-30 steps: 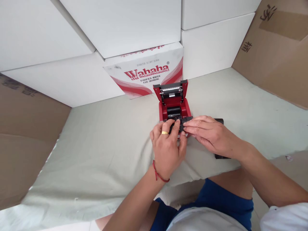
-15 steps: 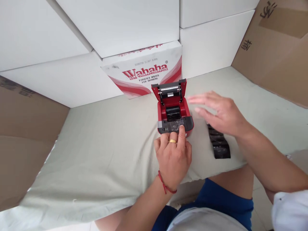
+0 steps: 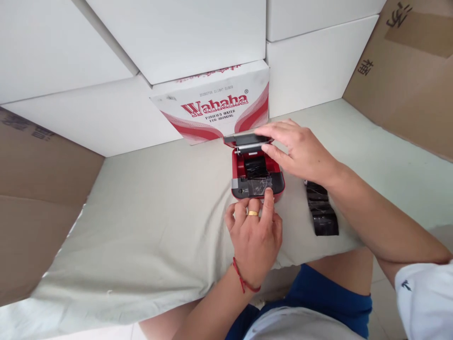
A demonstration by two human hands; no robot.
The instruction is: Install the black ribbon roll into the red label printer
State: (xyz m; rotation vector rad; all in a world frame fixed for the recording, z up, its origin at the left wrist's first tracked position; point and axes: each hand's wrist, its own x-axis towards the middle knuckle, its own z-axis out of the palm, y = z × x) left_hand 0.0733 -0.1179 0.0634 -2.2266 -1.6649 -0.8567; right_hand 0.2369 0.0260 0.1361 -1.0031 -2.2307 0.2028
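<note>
The index finger point(image 3: 268, 200) of the left hand point(image 3: 255, 238) reaches forward, its tip pressed on the clear film point(image 3: 259, 186) over the dark front ledge point(image 3: 241, 185) of a small red device point(image 3: 234, 163); the other fingers are bent close together just in front of the case. The right hand point(image 3: 306, 148) has its fingers on top of the lid point(image 3: 244, 140) and its thumb at the lower edge, clamped on the lid's right part. The lid stands tilted, partway open, with a silver rod point(image 3: 246, 148) on its inner side. In the red bay below lies a black roll point(image 3: 255, 166), and film runs from it forward onto the ledge. The device sits upright on a pale cloth point(image 3: 159, 212), near its front edge, which hangs in folds above the person's blue shorts point(image 3: 329, 293). Right of the device, apart from it, a creased black strip point(image 3: 322, 210) lies flat, partly beneath the right forearm. Behind stands a red and white carton point(image 3: 215, 108); whether the lid touches it cannot be told. White boxes point(image 3: 201, 38) close off the back. Cloth stretches widely leftward to a brown cardboard wall point(image 3: 46, 212), and rightward to another cardboard panel point(image 3: 406, 71).
</note>
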